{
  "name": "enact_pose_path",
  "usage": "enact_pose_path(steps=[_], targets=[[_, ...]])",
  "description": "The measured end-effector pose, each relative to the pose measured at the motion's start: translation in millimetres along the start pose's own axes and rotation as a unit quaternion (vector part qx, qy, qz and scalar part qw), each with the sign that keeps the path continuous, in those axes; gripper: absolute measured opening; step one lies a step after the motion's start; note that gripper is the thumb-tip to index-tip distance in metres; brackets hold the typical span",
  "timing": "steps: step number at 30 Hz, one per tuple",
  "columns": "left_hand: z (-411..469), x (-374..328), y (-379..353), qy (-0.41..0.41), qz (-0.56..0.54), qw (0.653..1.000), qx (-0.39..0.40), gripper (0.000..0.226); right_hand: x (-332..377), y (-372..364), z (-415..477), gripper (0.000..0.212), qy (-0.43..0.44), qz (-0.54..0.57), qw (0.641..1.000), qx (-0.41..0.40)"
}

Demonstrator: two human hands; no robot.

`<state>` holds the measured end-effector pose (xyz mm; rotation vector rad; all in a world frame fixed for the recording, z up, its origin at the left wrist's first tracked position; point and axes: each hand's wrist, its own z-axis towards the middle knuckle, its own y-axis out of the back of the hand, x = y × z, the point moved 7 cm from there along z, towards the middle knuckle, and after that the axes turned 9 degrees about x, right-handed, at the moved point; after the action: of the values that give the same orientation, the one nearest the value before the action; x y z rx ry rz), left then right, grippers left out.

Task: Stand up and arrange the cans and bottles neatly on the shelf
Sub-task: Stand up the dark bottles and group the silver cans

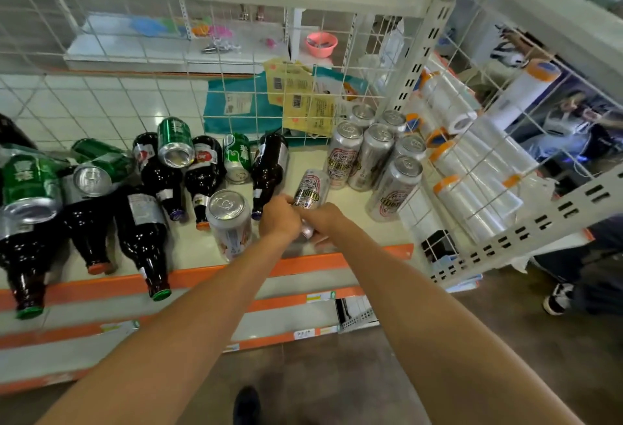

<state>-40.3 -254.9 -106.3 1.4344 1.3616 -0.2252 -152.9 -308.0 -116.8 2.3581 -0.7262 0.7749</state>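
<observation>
On the cream shelf (337, 232) with an orange front edge, a silver can (312, 188) lies tilted on its side. My left hand (278, 217) and my right hand (320, 217) both grip its near end. Several silver cans (374, 154) stand upright in a group at the right. Another silver can (231, 219) stands just left of my left hand. Dark brown bottles (143, 232) and green cans (175, 143) lie jumbled across the left half. One brown bottle (269, 168) lies beside the held can.
A white wire grid (236, 53) backs the shelf. Yellow and teal packets (296, 97) hang behind the upright cans. Rolls of clear film (472, 168) fill the wire rack at right. Lower orange-edged shelves (202, 326) sit below. A person's shoe (559, 298) is on the floor at right.
</observation>
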Motion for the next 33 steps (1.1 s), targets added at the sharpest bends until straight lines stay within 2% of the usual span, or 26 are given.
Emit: enact_pose_path(steps=[2,4,7,9,11,17,22,26,29,33], targets=[[6,5,3,0.005,-0.016,1.000,-0.001,0.035,0,-1,-4,0.035,-0.008,-0.004,1.000,0.002],[12,6,4,0.006,-0.022,1.000,0.008,0.036,3,8,-12,0.032,-0.011,-0.097,0.995,-0.010],[18,-7,-3,-0.070,0.026,0.996,0.039,0.040,18,36,-27,0.034,0.008,-0.256,0.966,-0.032],[20,-15,-11,-0.128,0.082,0.987,0.050,0.046,34,56,-41,0.037,0.029,-0.295,0.954,-0.039],[23,-17,-21,-0.148,0.127,0.980,0.047,0.055,53,76,-54,0.039,0.047,-0.326,0.942,-0.066],[15,-35,-54,-0.135,0.073,0.986,0.073,0.028,88,106,-63,0.032,0.090,-0.438,0.885,-0.130],[14,-56,-83,-0.114,0.038,0.988,0.102,0.026,89,123,-60,0.037,0.111,-0.498,0.836,-0.202],[20,-68,-92,-0.111,0.031,0.988,0.106,0.025,87,135,-54,0.034,0.116,-0.492,0.828,-0.243],[21,-71,-91,-0.102,0.029,0.987,0.122,0.026,88,135,-54,0.041,0.101,-0.514,0.815,-0.248],[7,-66,-83,-0.115,0.021,0.983,0.140,0.036,98,123,-65,0.049,0.151,-0.499,0.812,-0.262]])
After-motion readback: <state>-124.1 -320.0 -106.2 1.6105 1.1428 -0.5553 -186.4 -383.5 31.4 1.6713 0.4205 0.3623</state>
